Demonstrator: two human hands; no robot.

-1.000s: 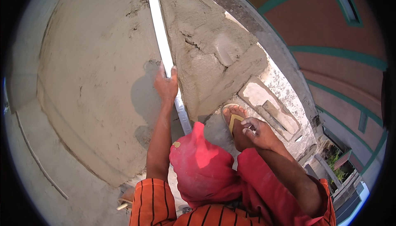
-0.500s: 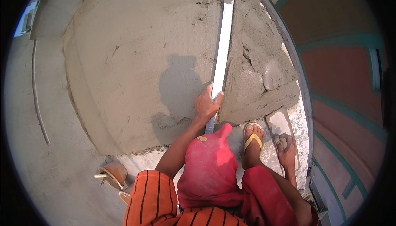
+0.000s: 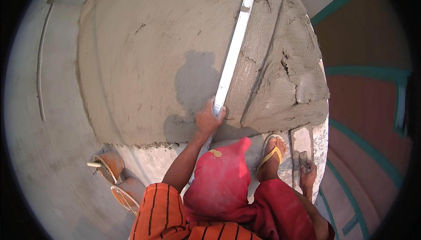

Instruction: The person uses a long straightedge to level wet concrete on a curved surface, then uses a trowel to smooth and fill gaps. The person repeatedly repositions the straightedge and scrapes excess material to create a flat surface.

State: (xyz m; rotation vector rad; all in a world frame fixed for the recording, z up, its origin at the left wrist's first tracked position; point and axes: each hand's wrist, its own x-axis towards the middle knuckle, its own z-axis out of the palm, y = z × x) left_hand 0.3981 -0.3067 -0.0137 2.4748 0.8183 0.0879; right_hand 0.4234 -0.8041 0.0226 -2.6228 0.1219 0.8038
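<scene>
My left hand [image 3: 208, 116] is closed round the near end of a long, pale metal straightedge [image 3: 234, 49]. This bar lies across wet grey mortar [image 3: 144, 64], running away from me and slightly right. To its right the mortar is rougher, with cracks and a long groove. Low on the right, my right hand [image 3: 308, 174] is closed at the handle of a flat plastering float [image 3: 302, 140], which rests on the pale ledge beside my right foot [image 3: 275, 152]. Part of its grip is hidden by my fingers.
Two orange-brown buckets [image 3: 113, 163] lie tilted at the lower left. A thin rod or pipe [image 3: 40, 69] runs along the grey surface at far left. Beyond the mortar's right edge are reddish panels with green bands [image 3: 364, 71]. My red-clothed knee [image 3: 219, 178] is between my arms.
My left hand has moved left and slightly nearer with the straightedge. A long groove now shows in the mortar to its right. My right hand stays at the float.
</scene>
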